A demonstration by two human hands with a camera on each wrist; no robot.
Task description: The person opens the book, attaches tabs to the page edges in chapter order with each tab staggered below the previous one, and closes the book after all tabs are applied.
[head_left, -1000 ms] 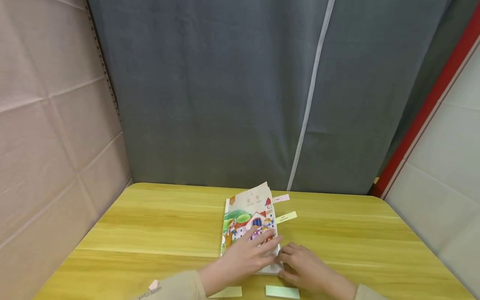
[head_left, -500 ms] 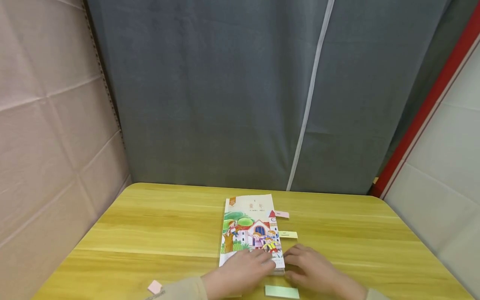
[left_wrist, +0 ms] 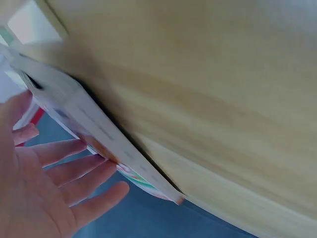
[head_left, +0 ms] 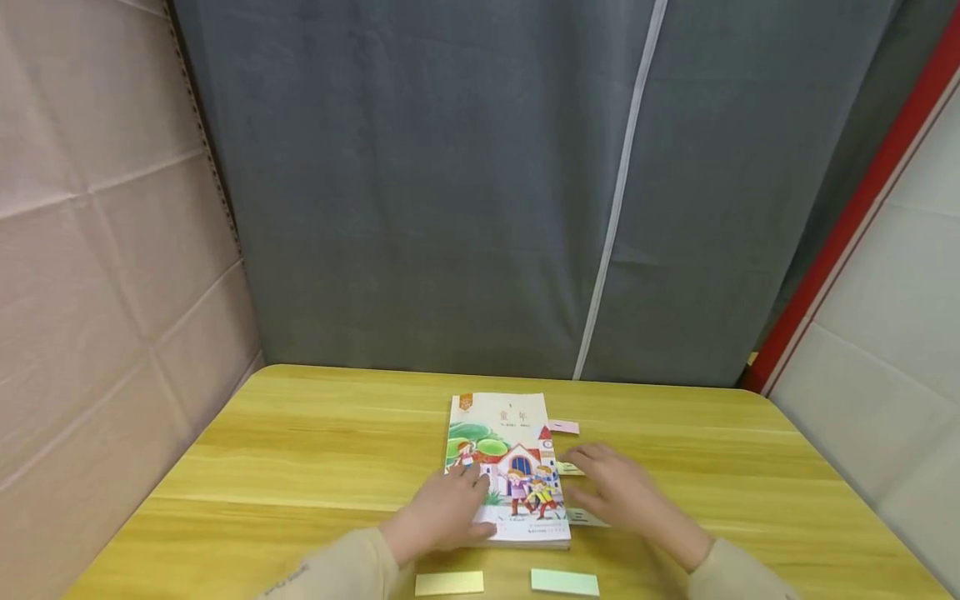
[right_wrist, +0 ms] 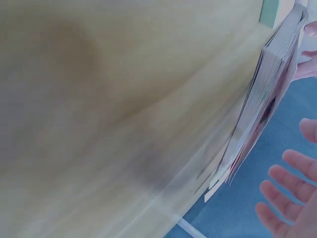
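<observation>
A closed paperback book [head_left: 517, 433] with a cartoon cover lies flat. Paper tabs stick out from its right edge: a pink one [head_left: 564, 427], a yellow one [head_left: 572, 468] and a pale one [head_left: 587, 518] nearest me. My left hand [head_left: 444, 510] lies over the book's lower left side. In the left wrist view its fingers [left_wrist: 81, 173] are spread, tips right at the cover's edge. My right hand [head_left: 618, 487] is by the book's right edge and partly covers the yellow and pale tabs. Its fingers [right_wrist: 292, 186] look spread, apart from the book and holding nothing in the right wrist view.
A yellow sticky-note pad [head_left: 449, 583] and a green pad [head_left: 565, 582] lie in front of the book. The wooden table [head_left: 315, 433] ends at a grey curtain [head_left: 420, 208]. Light panels stand on both sides.
The book's raised cover has come down flat. My left hand has slid left across it. My right hand has moved farther from me, and the pale tab now shows.
</observation>
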